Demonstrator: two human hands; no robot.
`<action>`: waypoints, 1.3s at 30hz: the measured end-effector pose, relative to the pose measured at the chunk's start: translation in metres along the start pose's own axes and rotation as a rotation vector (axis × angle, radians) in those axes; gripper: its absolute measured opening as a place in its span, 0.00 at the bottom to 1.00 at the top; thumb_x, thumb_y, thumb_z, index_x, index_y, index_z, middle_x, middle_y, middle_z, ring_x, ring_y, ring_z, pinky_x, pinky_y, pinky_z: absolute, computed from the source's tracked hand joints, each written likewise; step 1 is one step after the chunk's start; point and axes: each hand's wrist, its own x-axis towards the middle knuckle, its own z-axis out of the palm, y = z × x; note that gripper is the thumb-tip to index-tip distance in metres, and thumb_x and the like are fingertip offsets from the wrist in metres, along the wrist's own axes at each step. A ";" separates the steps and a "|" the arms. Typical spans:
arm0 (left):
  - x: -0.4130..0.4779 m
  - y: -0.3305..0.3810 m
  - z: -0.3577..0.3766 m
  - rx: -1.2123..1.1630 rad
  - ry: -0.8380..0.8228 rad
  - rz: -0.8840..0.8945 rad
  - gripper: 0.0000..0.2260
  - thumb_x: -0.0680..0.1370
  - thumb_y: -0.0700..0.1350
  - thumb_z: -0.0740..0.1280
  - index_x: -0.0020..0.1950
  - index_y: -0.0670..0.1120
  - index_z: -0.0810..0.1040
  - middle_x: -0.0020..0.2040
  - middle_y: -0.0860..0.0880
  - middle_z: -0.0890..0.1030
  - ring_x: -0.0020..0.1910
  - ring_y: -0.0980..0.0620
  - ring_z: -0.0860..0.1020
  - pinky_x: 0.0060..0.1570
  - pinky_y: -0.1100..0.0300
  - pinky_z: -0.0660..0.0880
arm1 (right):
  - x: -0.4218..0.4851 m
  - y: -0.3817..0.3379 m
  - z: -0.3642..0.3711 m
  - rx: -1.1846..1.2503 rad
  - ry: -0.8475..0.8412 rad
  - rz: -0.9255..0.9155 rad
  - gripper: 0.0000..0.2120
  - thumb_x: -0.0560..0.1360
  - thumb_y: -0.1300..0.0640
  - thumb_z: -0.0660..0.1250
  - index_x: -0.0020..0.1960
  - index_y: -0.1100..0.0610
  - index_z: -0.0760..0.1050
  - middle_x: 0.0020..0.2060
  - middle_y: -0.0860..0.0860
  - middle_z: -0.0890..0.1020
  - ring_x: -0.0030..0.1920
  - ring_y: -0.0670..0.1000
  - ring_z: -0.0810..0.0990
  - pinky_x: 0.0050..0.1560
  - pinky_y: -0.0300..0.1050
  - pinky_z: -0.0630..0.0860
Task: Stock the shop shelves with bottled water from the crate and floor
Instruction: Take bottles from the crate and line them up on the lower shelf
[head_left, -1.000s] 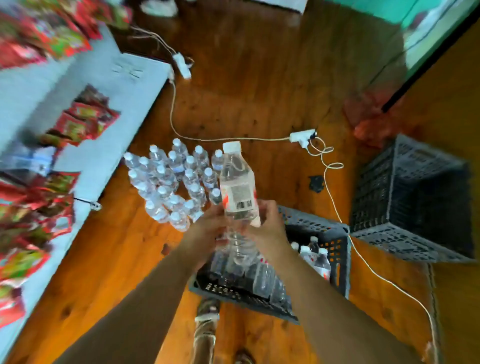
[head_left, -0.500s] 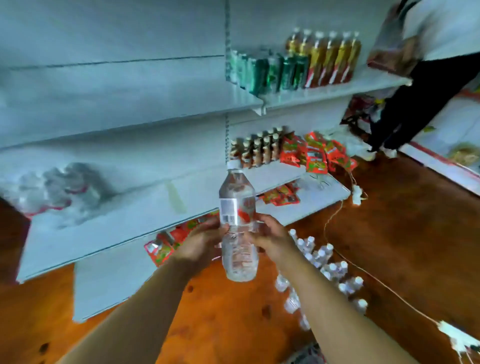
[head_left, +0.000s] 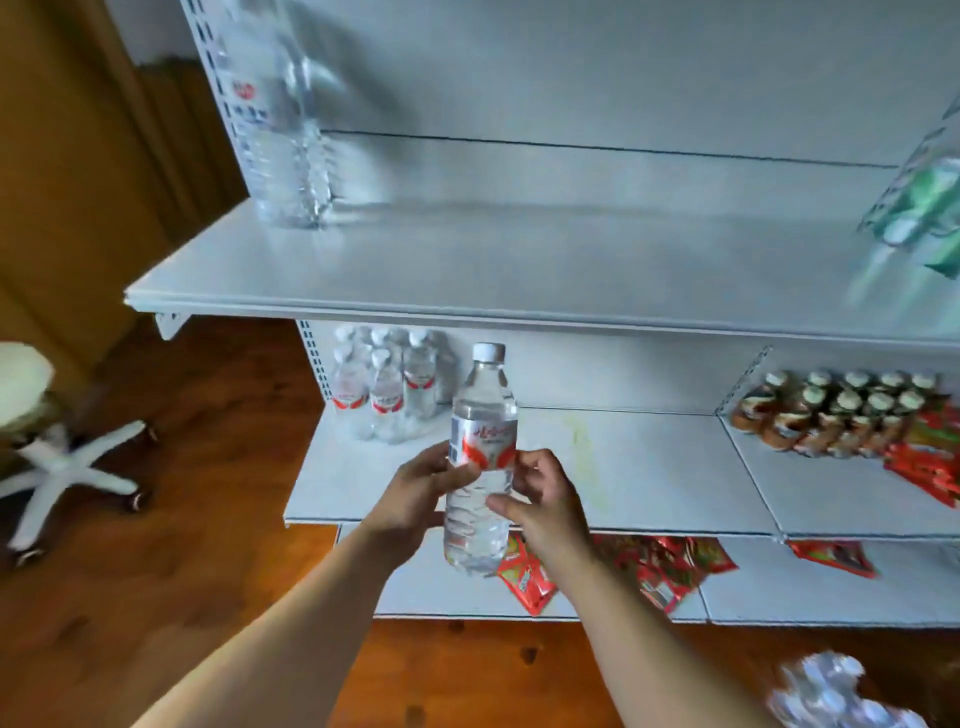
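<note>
We hold one water bottle (head_left: 482, 457) upright between both hands, in front of the middle shelf (head_left: 649, 467): the left hand (head_left: 415, 499) wraps the label from the left, and the right hand (head_left: 545, 499) closes on the body from the right, thumb across the front. The middle shelf has a wide bare stretch between the shelved water bottles (head_left: 387, 389) at its left rear and the brown capped bottles (head_left: 831, 410) at the right. The top shelf (head_left: 519, 270) is mostly bare up to its front edge; a large clear bottle (head_left: 280, 114) stands at its left rear, blurred and cut off at the top. Green items (head_left: 924, 208) at the right edge are too smeared to identify. Bottles on the floor (head_left: 836, 691) show only partly at bottom right. Compared with the earlier frame, the view has swung left and closer to the shelving, and the grip is unchanged.
</note>
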 end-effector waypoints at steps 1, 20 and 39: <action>0.010 -0.005 -0.011 0.008 0.011 -0.007 0.08 0.75 0.40 0.66 0.51 0.48 0.80 0.45 0.49 0.83 0.44 0.53 0.81 0.47 0.54 0.77 | 0.013 0.009 0.006 -0.003 -0.026 0.015 0.21 0.65 0.75 0.70 0.46 0.53 0.69 0.45 0.49 0.82 0.49 0.49 0.80 0.48 0.36 0.75; 0.236 -0.151 -0.120 0.032 0.322 0.314 0.11 0.77 0.39 0.65 0.58 0.39 0.70 0.48 0.47 0.79 0.44 0.57 0.79 0.34 0.71 0.75 | 0.246 0.197 0.110 -0.086 0.057 -0.315 0.29 0.67 0.71 0.71 0.65 0.55 0.72 0.54 0.48 0.80 0.58 0.48 0.78 0.54 0.32 0.72; 0.293 -0.190 -0.128 0.356 0.785 0.408 0.19 0.79 0.44 0.59 0.70 0.54 0.69 0.60 0.48 0.75 0.55 0.50 0.76 0.59 0.55 0.72 | 0.314 0.232 0.141 -0.136 0.133 -0.520 0.27 0.69 0.67 0.71 0.66 0.55 0.70 0.55 0.50 0.80 0.53 0.45 0.77 0.51 0.27 0.71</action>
